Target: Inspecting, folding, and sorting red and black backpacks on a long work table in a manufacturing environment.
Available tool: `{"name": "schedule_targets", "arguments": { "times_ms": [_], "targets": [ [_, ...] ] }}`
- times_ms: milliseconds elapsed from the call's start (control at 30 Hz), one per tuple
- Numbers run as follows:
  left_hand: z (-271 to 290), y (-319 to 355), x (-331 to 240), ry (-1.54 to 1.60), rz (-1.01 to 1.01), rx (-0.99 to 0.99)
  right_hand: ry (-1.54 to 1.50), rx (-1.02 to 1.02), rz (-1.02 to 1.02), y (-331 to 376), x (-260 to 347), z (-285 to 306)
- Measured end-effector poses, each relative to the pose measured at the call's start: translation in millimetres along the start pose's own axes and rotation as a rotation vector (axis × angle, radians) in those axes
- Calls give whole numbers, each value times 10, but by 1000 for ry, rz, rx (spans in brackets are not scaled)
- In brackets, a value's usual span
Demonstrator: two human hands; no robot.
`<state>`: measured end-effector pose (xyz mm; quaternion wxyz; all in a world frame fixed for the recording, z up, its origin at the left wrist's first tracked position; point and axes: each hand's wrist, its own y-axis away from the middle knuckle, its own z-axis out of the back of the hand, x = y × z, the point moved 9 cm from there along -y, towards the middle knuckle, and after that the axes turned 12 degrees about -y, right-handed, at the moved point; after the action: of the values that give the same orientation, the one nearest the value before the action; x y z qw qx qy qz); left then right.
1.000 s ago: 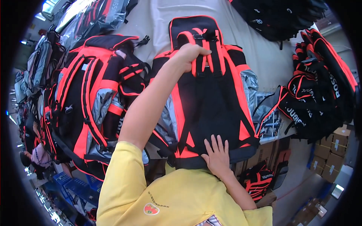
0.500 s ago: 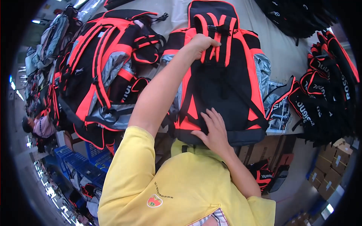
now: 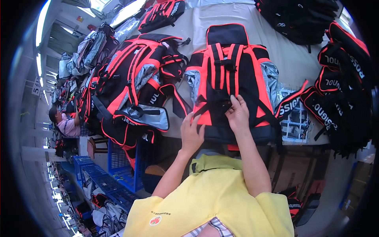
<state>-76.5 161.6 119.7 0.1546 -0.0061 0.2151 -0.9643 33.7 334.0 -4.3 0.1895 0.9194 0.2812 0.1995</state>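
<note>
Our right grip (image 3: 239, 116) curls by a strap (image 3: 225, 105); we can't tell if it's closed on it. Our left grip (image 3: 191, 136) is loosely spread by the bag (image 3: 254, 87) on our bench (image 3: 294, 59).

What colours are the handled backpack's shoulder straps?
Shoulder straps: red-orange and black, clearest in head view.

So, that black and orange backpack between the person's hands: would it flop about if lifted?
Probably somewhat: the silver side pockets look wrinkled and thin, so they may sag. The shoulder straps look flexible and would likely swing. Pushed, the backpack probably wouldn't roll, since it lies broad and flattish on the table.
</note>
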Motion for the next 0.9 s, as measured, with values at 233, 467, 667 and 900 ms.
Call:
{"name": "schedule_targets", "arguments": {
  "times_ms": [233, 467, 667, 900],
  "targets": [
    [-211, 274, 379, 154, 205, 17, 22, 71, -135, 849, 340, 107],
    [113, 50, -37, -181, 90, -57, 283, 202, 118, 1573, 395, 377],
    [503, 38, -1220, 518, -328, 218, 592, 444, 325, 1923, 585, 126],
    [258, -129, -1329, 592, -68, 404, 1478, 534, 995, 2346, 919, -197]
  ]
}}
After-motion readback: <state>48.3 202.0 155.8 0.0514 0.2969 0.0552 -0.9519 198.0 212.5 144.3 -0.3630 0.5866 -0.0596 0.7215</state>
